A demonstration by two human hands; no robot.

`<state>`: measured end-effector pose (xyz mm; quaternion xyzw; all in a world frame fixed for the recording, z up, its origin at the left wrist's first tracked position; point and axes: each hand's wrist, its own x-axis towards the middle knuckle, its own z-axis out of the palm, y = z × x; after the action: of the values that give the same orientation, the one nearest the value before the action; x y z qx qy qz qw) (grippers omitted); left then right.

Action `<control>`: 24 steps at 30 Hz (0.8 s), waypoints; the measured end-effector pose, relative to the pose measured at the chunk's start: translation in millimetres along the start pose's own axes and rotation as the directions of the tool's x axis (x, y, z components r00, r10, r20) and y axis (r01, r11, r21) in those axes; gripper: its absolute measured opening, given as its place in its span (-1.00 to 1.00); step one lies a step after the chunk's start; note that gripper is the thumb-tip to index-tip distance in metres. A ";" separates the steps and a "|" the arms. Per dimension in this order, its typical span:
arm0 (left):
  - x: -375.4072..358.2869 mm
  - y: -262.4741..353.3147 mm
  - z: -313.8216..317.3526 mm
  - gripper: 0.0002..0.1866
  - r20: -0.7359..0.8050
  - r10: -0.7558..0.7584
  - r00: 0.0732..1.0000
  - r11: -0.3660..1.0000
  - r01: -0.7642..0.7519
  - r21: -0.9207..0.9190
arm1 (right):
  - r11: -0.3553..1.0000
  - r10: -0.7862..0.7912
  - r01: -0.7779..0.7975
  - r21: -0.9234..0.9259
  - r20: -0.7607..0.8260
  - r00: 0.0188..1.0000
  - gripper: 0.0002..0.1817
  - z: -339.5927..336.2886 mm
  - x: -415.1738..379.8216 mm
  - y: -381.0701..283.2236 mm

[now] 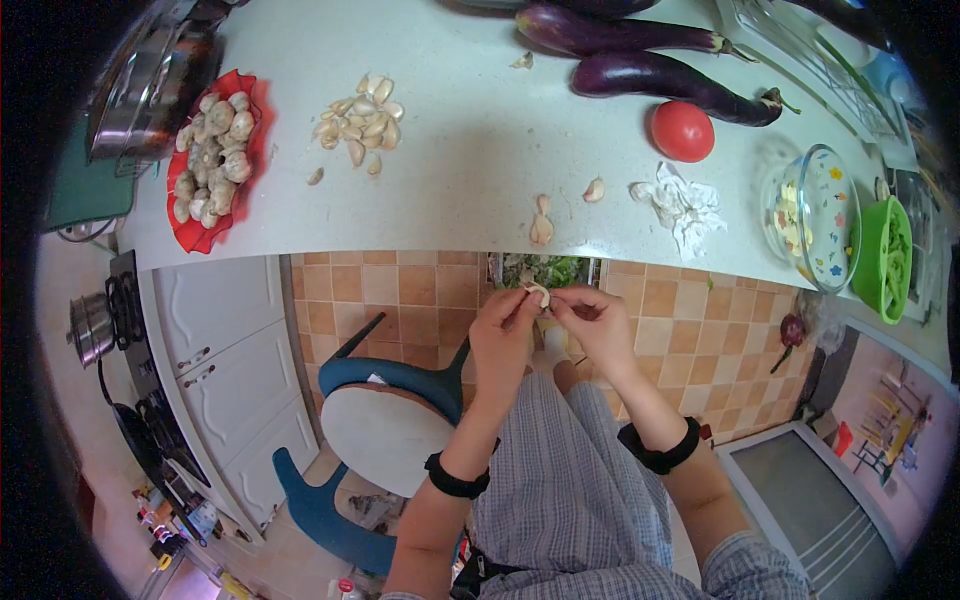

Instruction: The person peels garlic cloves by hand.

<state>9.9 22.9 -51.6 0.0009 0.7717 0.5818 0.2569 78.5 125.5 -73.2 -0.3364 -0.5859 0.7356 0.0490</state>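
Observation:
My left hand [503,338] and my right hand [592,322] meet just below the counter's front edge, both pinching one garlic clove [538,293] between their fingertips. A pile of loose garlic cloves [361,121] lies on the white counter [470,170]. A red dish [252,150] at the left holds several whole garlic bulbs [211,150]. Two more cloves [541,225] and a single clove [594,189] lie near the counter edge above my hands.
Two purple eggplants [670,82] and a red tomato [682,131] lie at the back right. Crumpled white tissue [683,205], a glass bowl [812,215] and a green bowl [882,258] stand at the right. A steel pot [150,90] sits far left. A blue stool [390,420] is below.

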 end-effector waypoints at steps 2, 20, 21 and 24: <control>1.2 -4.0 0.7 -0.79 -0.010 -0.025 1.000 1.000 0.025 -0.018 | 0.999 -0.036 0.036 0.037 -0.013 0.999 -0.85 1.4 -0.3 -0.4; -5.7 8.9 -2.4 -0.82 -0.017 0.018 1.000 1.000 -0.019 -0.023 | 0.988 0.058 -0.062 0.144 0.031 0.998 -0.85 4.6 -3.3 -8.5; -6.0 9.3 -2.8 -0.82 -0.013 0.011 1.000 1.000 -0.011 -0.029 | 0.988 0.054 -0.057 0.144 0.030 0.998 -0.85 4.7 -3.8 -9.8; -7.8 14.9 -2.3 -0.82 -0.012 0.022 1.000 1.000 -0.023 -0.016 | 0.990 0.032 -0.034 0.139 0.012 0.999 -0.84 6.3 -7.2 -13.6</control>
<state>11.3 23.3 -34.7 0.0041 0.7684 0.5909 0.2458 76.2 121.1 -57.3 -0.3382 -0.5278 0.7771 0.0572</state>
